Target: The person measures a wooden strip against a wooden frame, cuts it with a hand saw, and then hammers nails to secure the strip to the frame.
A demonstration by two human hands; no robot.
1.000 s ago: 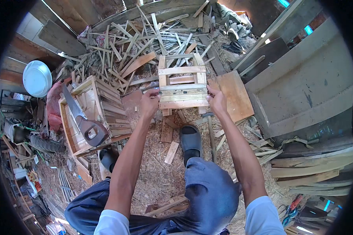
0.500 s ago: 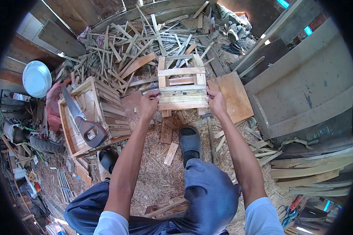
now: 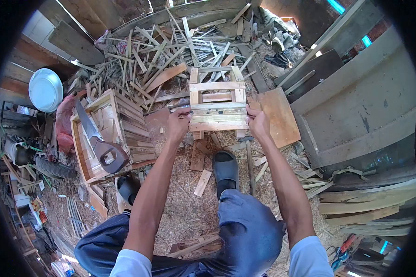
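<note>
A small wooden slat crate [image 3: 217,99] stands on the sawdust floor in front of me. My left hand [image 3: 177,123] grips its near left corner, fingers closed on the ends of the top slats. My right hand [image 3: 257,122] grips the near right corner the same way. Both forearms stretch forward from my knees. My foot in a dark slipper [image 3: 224,170] rests just below the crate.
A larger finished crate [image 3: 107,134] lies at the left with a handsaw [image 3: 99,143] on it. A heap of wood offcuts [image 3: 171,46] fills the back. A plywood board [image 3: 276,115] lies right of the crate, a hammer [image 3: 248,161] below it, a white bowl [image 3: 45,90] far left.
Both hands keep their hold on the crate's near corners. The view has shifted slightly; the crate and hands show no clear movement.
</note>
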